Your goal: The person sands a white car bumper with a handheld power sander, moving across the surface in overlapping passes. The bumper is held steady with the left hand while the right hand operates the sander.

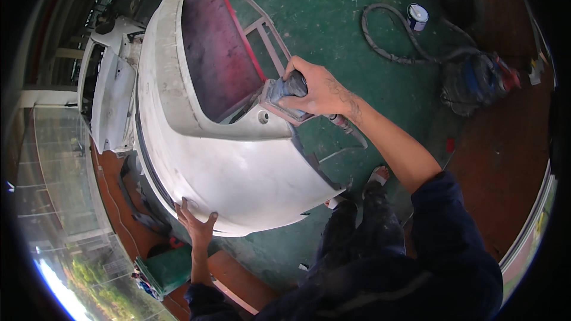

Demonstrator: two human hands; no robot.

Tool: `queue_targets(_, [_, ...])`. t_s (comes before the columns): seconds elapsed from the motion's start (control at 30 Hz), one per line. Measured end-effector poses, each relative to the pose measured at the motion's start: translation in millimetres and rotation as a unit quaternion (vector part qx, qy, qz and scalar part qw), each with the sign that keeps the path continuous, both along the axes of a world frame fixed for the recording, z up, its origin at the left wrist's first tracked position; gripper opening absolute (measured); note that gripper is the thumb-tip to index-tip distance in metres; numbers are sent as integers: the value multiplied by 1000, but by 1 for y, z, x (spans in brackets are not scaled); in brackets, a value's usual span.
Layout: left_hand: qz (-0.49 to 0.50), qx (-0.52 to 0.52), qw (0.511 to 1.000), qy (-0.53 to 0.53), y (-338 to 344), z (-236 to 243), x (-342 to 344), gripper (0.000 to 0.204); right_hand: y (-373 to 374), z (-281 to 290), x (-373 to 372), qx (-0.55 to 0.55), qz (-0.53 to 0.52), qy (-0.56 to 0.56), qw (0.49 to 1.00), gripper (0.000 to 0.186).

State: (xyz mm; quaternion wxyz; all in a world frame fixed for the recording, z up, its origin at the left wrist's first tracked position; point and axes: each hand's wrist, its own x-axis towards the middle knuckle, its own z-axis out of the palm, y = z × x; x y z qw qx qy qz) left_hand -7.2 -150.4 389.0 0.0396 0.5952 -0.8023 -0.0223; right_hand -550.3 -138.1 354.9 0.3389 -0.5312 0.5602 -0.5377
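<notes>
Prob. sanding step: R hand (pixel 323 88) grips a power sander (pixel 278 92), pad seemingly on the white bumper cover (pixel 226 172), L of centre, nr the corner of its big opening; L hand (pixel 197 224) spread, fingers resting on its lower edge. Next move likely calls for pad flat, light pressure, bumper steadied. Paint tin (pixel 417 18) on green floor (pixel 333 18), contents can't tell; green bin (pixel 172 270) lower L, insides unclear

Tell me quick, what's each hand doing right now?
Left hand: open and spread, resting on the white car bumper.
Right hand: closed, holding the sander at the bumper's upper corner.
</notes>
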Motion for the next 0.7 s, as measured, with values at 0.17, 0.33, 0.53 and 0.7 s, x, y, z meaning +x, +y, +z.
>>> queue_targets(0.17, [30,16,999,12,10,5,-9,113,33,-15,9,-36,33,46,998,48])
queue_targets(0.33, [7,20,1000,-1,-1,4,-8,114,-24,5,-13,29,-4,53,998,51])
queue_targets(0.53, [28,52,998,-28,8,2,2,120,0,-18,2,41,39,-23,998,44])
queue_targets(0.7, [57,48,997,-12,11,7,-23,121,44,-20,5,15,43,-18,999,48])
